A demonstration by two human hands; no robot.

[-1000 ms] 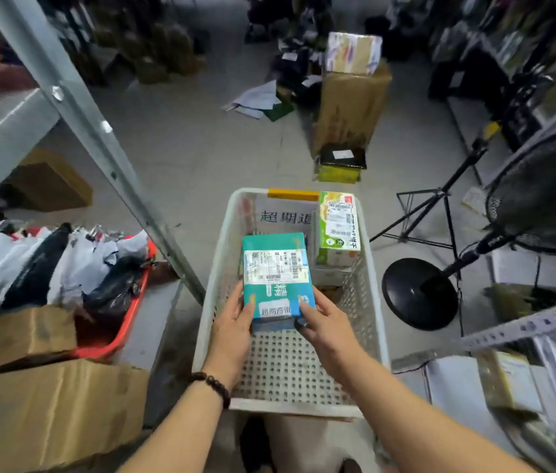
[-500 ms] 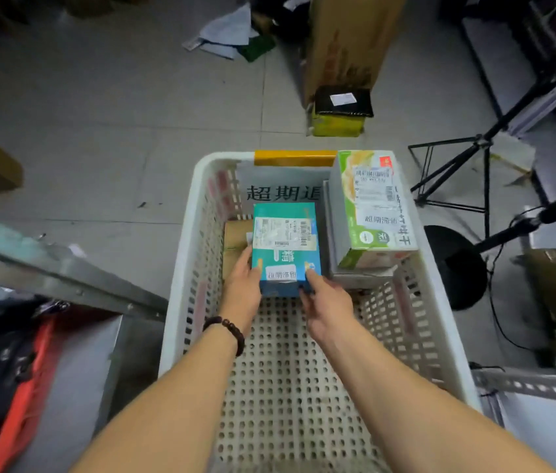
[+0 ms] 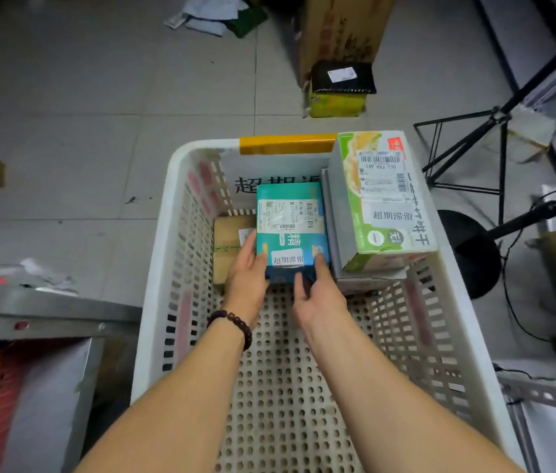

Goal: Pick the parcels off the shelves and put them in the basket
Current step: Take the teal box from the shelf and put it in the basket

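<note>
You have the blue box (image 3: 290,230) in both hands at the far end of the basket (image 3: 154,302). Your left hand (image 3: 247,268) holds its near left corner with the thumb up along the side, and your right hand (image 3: 317,295) pinches the near right corner from below. The box sits in the gap between the small brown box (image 3: 230,247) on the left and the grey box (image 3: 334,227) on the right, which carries the green box (image 3: 382,199). I cannot tell whether its underside is on the basket floor yet. That looks like the main risk: let go early and it may drop, tip towards you, or land crooked on the edge of the brown box. The gap looks snug, so pushing the box in at an angle could nudge the stack on the right. The green box rides high, about level with the rim, and could slide off. Mind your fingers too, because those under the near edge could be caught against the perforated floor as you set it down.
</note>
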